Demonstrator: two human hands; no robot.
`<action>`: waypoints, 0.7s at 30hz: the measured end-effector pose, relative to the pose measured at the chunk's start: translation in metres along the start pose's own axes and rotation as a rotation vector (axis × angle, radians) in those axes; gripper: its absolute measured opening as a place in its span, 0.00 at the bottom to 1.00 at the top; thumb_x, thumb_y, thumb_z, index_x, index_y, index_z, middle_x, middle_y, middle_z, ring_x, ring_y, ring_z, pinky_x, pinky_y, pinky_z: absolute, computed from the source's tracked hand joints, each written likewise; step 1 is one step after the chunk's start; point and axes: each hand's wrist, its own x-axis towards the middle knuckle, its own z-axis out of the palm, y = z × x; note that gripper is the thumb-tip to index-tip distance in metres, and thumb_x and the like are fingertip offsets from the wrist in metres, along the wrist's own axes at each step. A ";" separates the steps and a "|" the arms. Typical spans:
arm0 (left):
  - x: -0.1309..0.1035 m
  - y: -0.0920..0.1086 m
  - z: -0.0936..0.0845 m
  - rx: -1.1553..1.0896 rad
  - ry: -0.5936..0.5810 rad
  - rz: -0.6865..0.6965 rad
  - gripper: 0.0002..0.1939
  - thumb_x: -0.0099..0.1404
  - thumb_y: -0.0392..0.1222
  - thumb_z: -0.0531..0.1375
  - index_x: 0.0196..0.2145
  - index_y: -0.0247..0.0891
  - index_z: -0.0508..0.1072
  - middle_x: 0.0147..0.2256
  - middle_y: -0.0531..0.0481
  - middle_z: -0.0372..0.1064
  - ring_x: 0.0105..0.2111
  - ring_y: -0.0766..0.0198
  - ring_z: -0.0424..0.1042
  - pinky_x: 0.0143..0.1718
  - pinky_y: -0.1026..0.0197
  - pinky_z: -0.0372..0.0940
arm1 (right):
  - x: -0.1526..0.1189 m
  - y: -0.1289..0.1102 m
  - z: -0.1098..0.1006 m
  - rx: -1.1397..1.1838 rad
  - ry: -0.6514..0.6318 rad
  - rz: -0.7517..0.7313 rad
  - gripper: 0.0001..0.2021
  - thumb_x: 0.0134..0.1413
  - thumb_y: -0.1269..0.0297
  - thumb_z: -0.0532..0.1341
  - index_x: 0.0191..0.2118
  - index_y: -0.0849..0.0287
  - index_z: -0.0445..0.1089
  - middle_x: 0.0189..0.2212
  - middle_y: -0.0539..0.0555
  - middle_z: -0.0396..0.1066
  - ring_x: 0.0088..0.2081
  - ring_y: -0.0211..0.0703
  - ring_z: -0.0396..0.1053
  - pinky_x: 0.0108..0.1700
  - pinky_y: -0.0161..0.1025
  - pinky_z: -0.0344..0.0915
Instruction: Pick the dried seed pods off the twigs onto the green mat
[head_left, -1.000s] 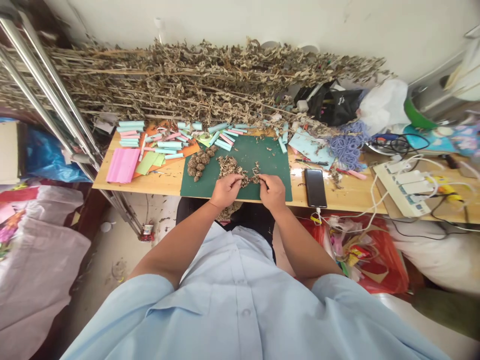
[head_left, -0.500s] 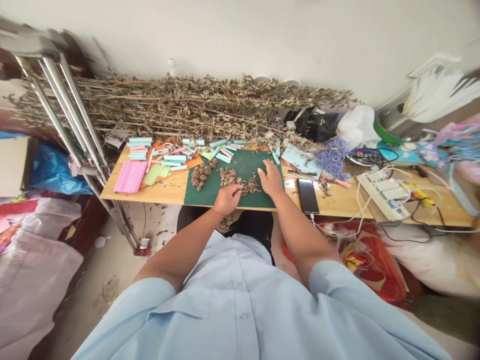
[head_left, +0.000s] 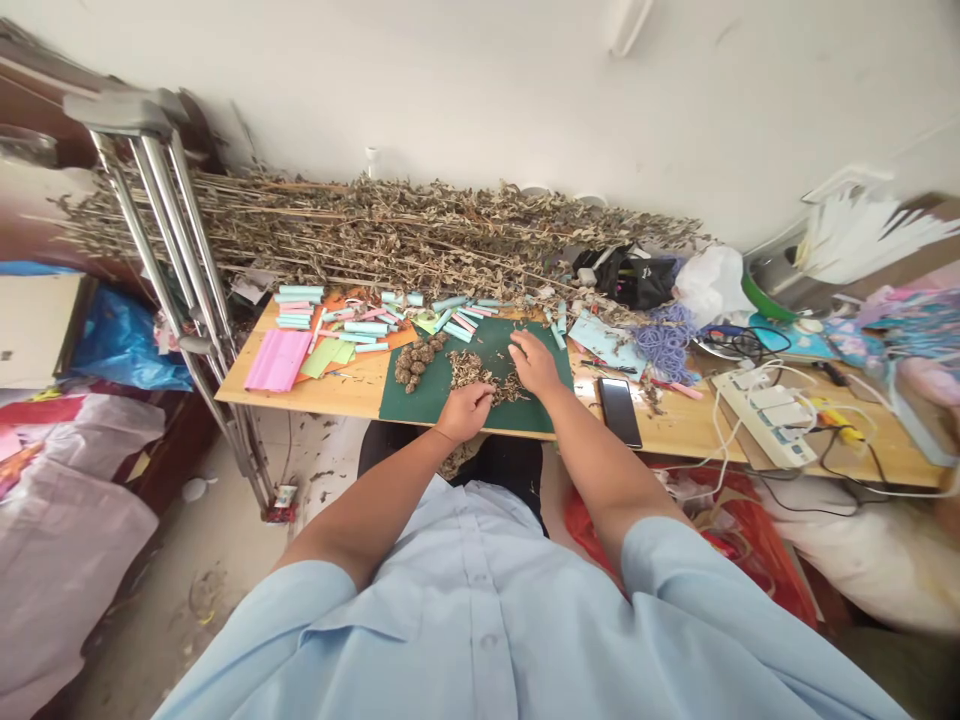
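Flanking crumbled leaves (head_left: 471, 370), the left hand (head_left: 464, 411) is curled, any hold indiscernible; the right hand (head_left: 535, 364) is loosely open, gripping nothing visible; brown clumps (head_left: 417, 360) lie left of both.

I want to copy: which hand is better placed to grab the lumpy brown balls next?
Probably the left hand: it's nearer the lumpy brown balls. The right hand is farther across the green mat.
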 end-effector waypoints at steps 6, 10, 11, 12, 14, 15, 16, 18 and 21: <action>0.001 -0.003 0.002 -0.009 -0.007 0.014 0.11 0.68 0.33 0.58 0.44 0.38 0.80 0.42 0.45 0.81 0.43 0.59 0.79 0.50 0.55 0.73 | 0.057 0.009 0.002 -0.309 -0.239 0.232 0.33 0.68 0.48 0.52 0.70 0.63 0.58 0.75 0.63 0.41 0.75 0.63 0.40 0.74 0.57 0.43; 0.001 -0.004 0.003 -0.006 0.007 0.023 0.11 0.67 0.33 0.58 0.43 0.38 0.80 0.42 0.46 0.80 0.44 0.59 0.79 0.50 0.56 0.73 | 0.059 0.004 0.002 -0.361 -0.325 0.218 0.33 0.70 0.48 0.48 0.70 0.66 0.58 0.73 0.63 0.47 0.74 0.60 0.45 0.74 0.54 0.45; 0.000 -0.003 0.003 -0.007 0.008 0.023 0.11 0.67 0.32 0.58 0.43 0.38 0.80 0.42 0.46 0.80 0.44 0.59 0.79 0.50 0.56 0.72 | 0.052 0.001 0.001 -0.353 -0.323 0.199 0.33 0.70 0.48 0.47 0.69 0.67 0.59 0.73 0.63 0.49 0.74 0.59 0.46 0.74 0.54 0.46; 0.000 -0.003 0.003 -0.009 0.009 0.023 0.11 0.67 0.32 0.59 0.42 0.38 0.80 0.42 0.46 0.80 0.44 0.59 0.79 0.50 0.56 0.72 | 0.044 -0.002 0.000 -0.337 -0.316 0.171 0.33 0.70 0.48 0.46 0.69 0.66 0.60 0.72 0.63 0.51 0.74 0.58 0.47 0.74 0.54 0.47; 0.000 -0.003 0.003 -0.012 0.008 0.029 0.10 0.67 0.33 0.58 0.42 0.38 0.80 0.41 0.46 0.80 0.43 0.59 0.79 0.49 0.56 0.72 | 0.024 -0.008 -0.003 -0.289 -0.318 0.100 0.33 0.70 0.47 0.46 0.68 0.65 0.62 0.71 0.62 0.54 0.73 0.58 0.48 0.73 0.54 0.49; 0.000 -0.003 0.003 -0.011 0.008 0.033 0.10 0.67 0.33 0.58 0.42 0.38 0.80 0.40 0.46 0.80 0.42 0.60 0.78 0.49 0.56 0.72 | 0.015 -0.012 -0.004 -0.249 -0.322 0.066 0.32 0.70 0.46 0.46 0.68 0.63 0.63 0.71 0.61 0.55 0.73 0.57 0.50 0.73 0.54 0.51; 0.000 -0.003 0.003 -0.010 0.007 0.038 0.10 0.68 0.33 0.58 0.42 0.38 0.79 0.40 0.46 0.80 0.41 0.60 0.78 0.48 0.56 0.72 | 0.008 -0.016 -0.005 -0.196 -0.335 0.027 0.31 0.70 0.46 0.47 0.67 0.60 0.64 0.70 0.58 0.58 0.72 0.55 0.53 0.73 0.53 0.53; 0.001 -0.002 0.003 -0.009 0.001 0.047 0.10 0.68 0.33 0.58 0.41 0.37 0.79 0.39 0.46 0.79 0.40 0.60 0.78 0.48 0.57 0.72 | 0.001 -0.023 -0.004 -0.111 -0.330 -0.025 0.29 0.70 0.46 0.46 0.66 0.54 0.66 0.67 0.54 0.63 0.70 0.51 0.57 0.73 0.51 0.52; 0.003 -0.001 0.002 -0.014 -0.004 0.047 0.10 0.68 0.33 0.58 0.41 0.36 0.79 0.38 0.46 0.79 0.39 0.61 0.78 0.47 0.57 0.72 | 0.009 -0.033 0.004 -0.103 -0.288 -0.007 0.27 0.70 0.48 0.47 0.66 0.52 0.66 0.68 0.52 0.61 0.71 0.52 0.54 0.73 0.54 0.51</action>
